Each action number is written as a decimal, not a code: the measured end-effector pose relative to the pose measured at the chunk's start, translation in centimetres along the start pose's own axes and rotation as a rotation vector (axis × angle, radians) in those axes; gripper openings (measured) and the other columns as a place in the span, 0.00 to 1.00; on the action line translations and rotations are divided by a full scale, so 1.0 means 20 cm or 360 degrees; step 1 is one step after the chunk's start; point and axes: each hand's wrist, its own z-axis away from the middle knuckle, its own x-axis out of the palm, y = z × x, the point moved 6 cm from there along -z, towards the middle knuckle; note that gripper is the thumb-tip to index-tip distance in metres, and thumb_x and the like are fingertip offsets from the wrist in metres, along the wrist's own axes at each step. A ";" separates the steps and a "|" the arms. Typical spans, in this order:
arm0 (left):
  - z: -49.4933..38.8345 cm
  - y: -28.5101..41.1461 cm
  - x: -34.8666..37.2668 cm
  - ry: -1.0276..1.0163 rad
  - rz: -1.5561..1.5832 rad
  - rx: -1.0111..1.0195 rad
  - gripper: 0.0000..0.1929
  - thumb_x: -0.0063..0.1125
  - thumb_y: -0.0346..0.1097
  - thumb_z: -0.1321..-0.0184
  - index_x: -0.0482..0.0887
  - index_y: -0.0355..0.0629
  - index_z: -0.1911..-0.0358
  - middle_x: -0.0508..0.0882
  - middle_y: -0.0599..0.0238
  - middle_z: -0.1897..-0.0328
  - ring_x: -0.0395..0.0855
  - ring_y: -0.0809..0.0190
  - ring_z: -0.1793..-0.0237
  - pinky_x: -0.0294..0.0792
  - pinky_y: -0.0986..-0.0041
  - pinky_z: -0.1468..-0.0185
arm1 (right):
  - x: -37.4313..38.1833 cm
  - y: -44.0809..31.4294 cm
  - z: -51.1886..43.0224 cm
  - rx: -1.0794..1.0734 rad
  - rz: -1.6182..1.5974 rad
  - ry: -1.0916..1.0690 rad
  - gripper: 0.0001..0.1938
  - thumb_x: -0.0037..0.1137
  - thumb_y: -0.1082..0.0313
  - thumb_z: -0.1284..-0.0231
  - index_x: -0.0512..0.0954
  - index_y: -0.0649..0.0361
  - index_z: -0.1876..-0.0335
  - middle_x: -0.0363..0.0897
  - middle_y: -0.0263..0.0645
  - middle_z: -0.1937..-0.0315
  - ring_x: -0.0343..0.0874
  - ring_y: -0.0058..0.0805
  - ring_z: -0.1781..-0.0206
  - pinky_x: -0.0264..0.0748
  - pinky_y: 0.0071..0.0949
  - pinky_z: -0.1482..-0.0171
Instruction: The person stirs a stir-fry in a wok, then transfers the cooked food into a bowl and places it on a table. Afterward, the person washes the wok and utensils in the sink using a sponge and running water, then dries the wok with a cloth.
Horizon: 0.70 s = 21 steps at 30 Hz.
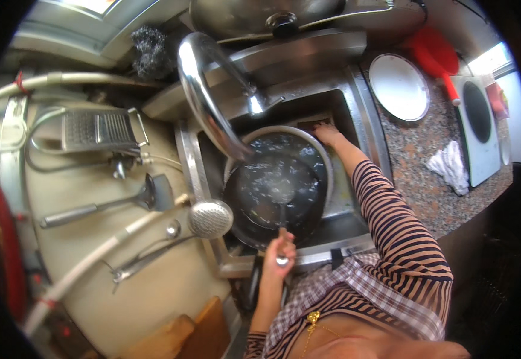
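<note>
My left hand (pixel 280 252) is closed around the handle of a metal utensil (pixel 283 216). Its far end is under the water in a dark wok (pixel 307 224), so its kind is hidden. The wok sits tilted over a large, light-rimmed basin (pixel 327 161), which also holds water. Both are in the steel sink (pixel 348 226), beneath the curved chrome faucet (pixel 197 89). At the sink's back right corner, my right hand (pixel 327 133) reaches to a flat brown piece (pixel 306 125), possibly a scouring pad. Whether its fingers grip that piece is unclear.
Left of the sink lie a box grater (pixel 99 129), a ladle (pixel 108 206) and a round skimmer (pixel 210 219). A pale hose (pixel 108 247) crosses that counter. The granite counter on the right bears a white plate (pixel 399 87), a red strainer (pixel 435 51) and a crumpled white cloth (pixel 450 166).
</note>
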 end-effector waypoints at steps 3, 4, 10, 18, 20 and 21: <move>0.00 -0.02 -0.01 0.0034 0.0066 -0.0059 0.14 0.53 0.33 0.36 0.75 0.36 0.48 0.80 0.66 0.57 0.69 0.71 0.75 0.65 0.78 0.73 | 0.07 0.00 -0.05 -0.0008 0.0008 0.0152 0.18 0.46 0.63 0.34 0.77 0.45 0.40 0.69 0.42 0.34 0.63 0.49 0.29 0.62 0.53 0.30; -0.01 -0.02 -0.02 0.0075 0.0057 -0.0048 0.15 0.53 0.33 0.36 0.75 0.36 0.48 0.80 0.66 0.56 0.70 0.71 0.75 0.65 0.78 0.73 | 0.09 0.03 -0.06 0.0043 0.0010 0.0141 0.18 0.45 0.63 0.34 0.76 0.45 0.40 0.69 0.43 0.34 0.63 0.49 0.29 0.63 0.53 0.31; -0.05 -0.02 -0.01 0.0184 0.0009 -0.0024 0.15 0.54 0.31 0.37 0.77 0.39 0.47 0.82 0.67 0.55 0.71 0.71 0.74 0.66 0.79 0.72 | -0.08 0.17 -0.03 0.0661 -0.0763 0.0450 0.21 0.45 0.67 0.36 0.72 0.51 0.38 0.74 0.55 0.43 0.75 0.56 0.42 0.73 0.50 0.41; -0.11 0.02 -0.04 0.0072 0.0014 -0.0053 0.10 0.53 0.36 0.31 0.76 0.43 0.50 0.80 0.68 0.59 0.69 0.71 0.77 0.63 0.78 0.77 | -0.29 -0.53 0.40 0.0040 -0.0971 0.0681 0.24 0.53 0.72 0.45 0.73 0.47 0.40 0.75 0.50 0.54 0.76 0.54 0.49 0.76 0.48 0.49; -0.11 0.02 -0.04 0.0091 0.0020 -0.0076 0.10 0.52 0.37 0.31 0.75 0.43 0.50 0.79 0.69 0.60 0.69 0.70 0.77 0.63 0.78 0.76 | -0.19 -0.69 0.38 -0.0301 -0.0885 0.0566 0.22 0.55 0.75 0.47 0.77 0.46 0.45 0.74 0.50 0.53 0.76 0.52 0.49 0.77 0.49 0.51; -0.11 0.02 -0.03 0.0105 0.0022 -0.0082 0.10 0.52 0.37 0.30 0.75 0.43 0.50 0.78 0.70 0.61 0.69 0.70 0.76 0.63 0.78 0.76 | -0.12 -0.73 0.34 -0.0309 -0.0644 0.0472 0.20 0.54 0.74 0.47 0.78 0.48 0.46 0.73 0.51 0.52 0.76 0.54 0.49 0.77 0.47 0.51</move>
